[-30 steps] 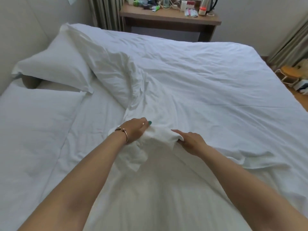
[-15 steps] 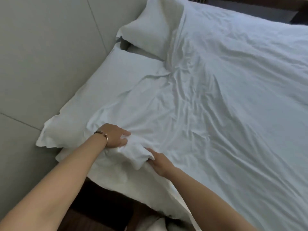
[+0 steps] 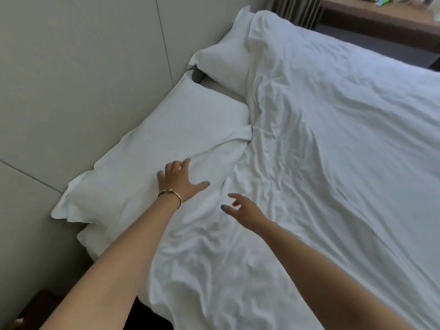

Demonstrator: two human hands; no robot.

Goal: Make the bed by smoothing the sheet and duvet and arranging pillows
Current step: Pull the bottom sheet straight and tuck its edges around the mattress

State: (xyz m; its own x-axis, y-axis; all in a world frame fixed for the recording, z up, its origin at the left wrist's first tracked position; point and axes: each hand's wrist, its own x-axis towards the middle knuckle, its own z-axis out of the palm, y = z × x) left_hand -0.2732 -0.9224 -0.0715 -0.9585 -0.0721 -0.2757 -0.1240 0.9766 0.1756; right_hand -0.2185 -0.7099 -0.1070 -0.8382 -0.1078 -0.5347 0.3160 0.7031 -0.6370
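Duvet (image 3: 333,163): white, heavily creased, spread across most of the bed, with ridges fanning out from a pinched point near the pillows; its near corner hangs wrinkled over the bed's edge at the bottom of the frame.
Near pillow (image 3: 152,163): white, lying flat along the grey padded headboard (image 3: 78,75), its lower right part covered by the duvet's bunched top edge.
Far pillow (image 3: 223,65): white, propped at an angle against the headboard, its right side tucked under the duvet.
Left hand (image 3: 179,181): fingers spread wide, palm down on the near pillow where the duvet's edge meets it, holding nothing; teal polish shows on the thumbnail.
Bracelet (image 3: 170,194): thin gold-coloured band on the left wrist.
Right hand (image 3: 240,208): loosely open, fingers apart and slightly curled, just above the rumpled duvet beside the left hand; whether it touches the fabric cannot be told.
Sheet: hidden beneath duvet and pillows apart from a narrow strip between the two pillows.
Background: a wooden desk (image 3: 381,15) with blurred small items at top right, striped curtains (image 3: 295,8) beside it.
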